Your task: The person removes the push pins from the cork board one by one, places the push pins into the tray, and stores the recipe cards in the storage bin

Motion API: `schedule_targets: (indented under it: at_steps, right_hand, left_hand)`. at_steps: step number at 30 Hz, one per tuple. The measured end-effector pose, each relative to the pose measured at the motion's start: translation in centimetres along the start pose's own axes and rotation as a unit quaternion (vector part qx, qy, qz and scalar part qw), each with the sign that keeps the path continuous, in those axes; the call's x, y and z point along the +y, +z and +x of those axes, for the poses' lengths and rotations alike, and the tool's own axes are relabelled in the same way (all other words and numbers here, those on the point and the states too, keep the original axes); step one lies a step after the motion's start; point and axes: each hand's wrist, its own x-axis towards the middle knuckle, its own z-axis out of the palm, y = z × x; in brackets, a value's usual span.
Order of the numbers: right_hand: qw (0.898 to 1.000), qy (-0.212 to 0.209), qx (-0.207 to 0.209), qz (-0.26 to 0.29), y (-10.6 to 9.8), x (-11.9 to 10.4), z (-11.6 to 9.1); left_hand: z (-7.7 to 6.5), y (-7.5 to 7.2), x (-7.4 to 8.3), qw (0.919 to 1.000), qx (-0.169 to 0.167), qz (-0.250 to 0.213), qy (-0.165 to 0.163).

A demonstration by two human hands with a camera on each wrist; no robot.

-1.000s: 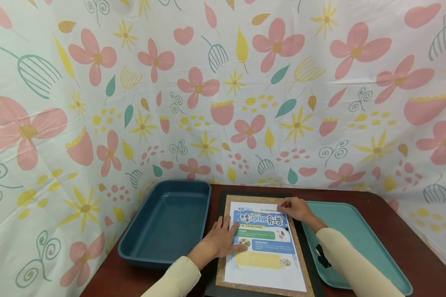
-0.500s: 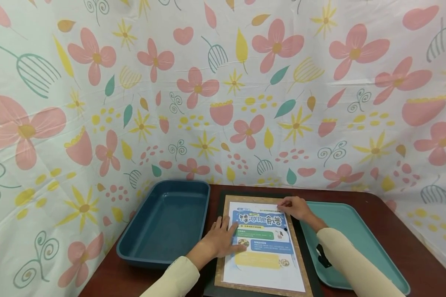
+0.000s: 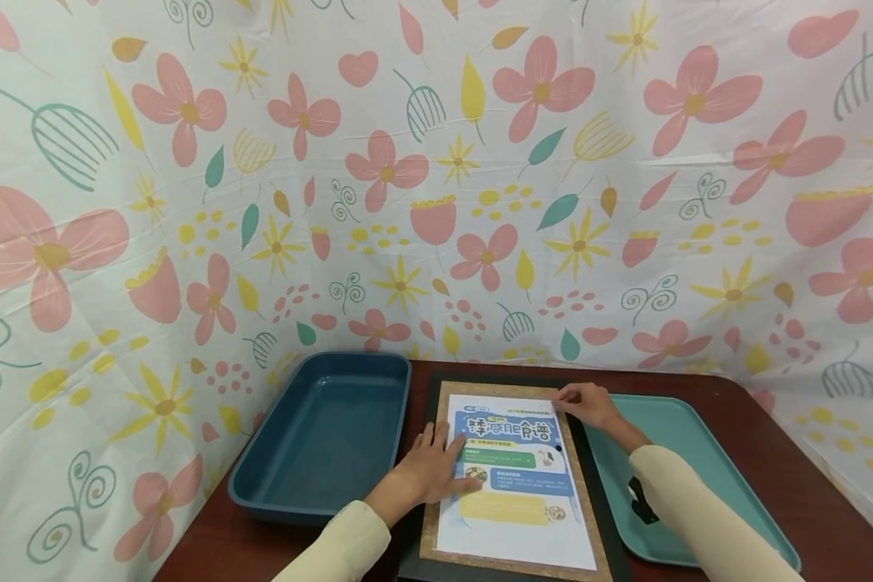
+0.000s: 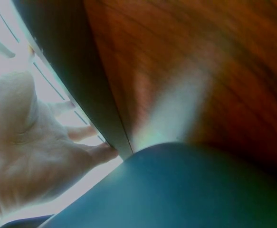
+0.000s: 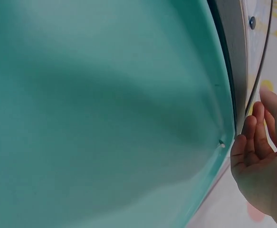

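A printed paper sheet (image 3: pixel 516 537) with blue, green and yellow blocks lies on a brown cork-like board (image 3: pixel 431 533), which rests on a dark flat base (image 3: pixel 415 558). My left hand (image 3: pixel 425 473) lies spread over the sheet's left edge, fingers straight; the left wrist view shows its palm side. At the sheet's top right corner, my right hand (image 3: pixel 589 406) pinches with thumb and fingertips, and the fingers hide the very tip of the corner. A small dark round dot (image 3: pixel 558 447) sits at the sheet's right edge, below that hand.
On the left of the reddish-brown table (image 3: pixel 211 550) stands a deep blue tray (image 3: pixel 320 513). A flat teal tray (image 3: pixel 698 461) lies at right, partly under the right forearm. Behind the table hangs a flower-patterned curtain (image 3: pixel 385 242).
My right hand has shifted slightly right, baring more of the sheet's top right corner. The left hand has stayed in place on the sheet.
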Motion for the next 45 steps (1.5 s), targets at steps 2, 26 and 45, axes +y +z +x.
schedule_targets:
  at_steps: [2,26,45]
  right_hand:
    - [1.0,0.001,0.001,-0.003,-0.2,0.1,-0.1]
    - [1.0,-0.006,0.018,-0.009,-2.4,2.1,-1.5]
    - [1.0,-0.012,0.016,-0.017,-2.7,3.6,-2.3]
  left_hand:
    - [0.0,0.0,0.0,1.0,-0.001,-0.001,0.001]
    - [0.1,0.0,-0.1,1.0,0.0,0.002,-0.007]
    - [0.0,0.0,-0.1,1.0,-0.002,-0.001,-0.003]
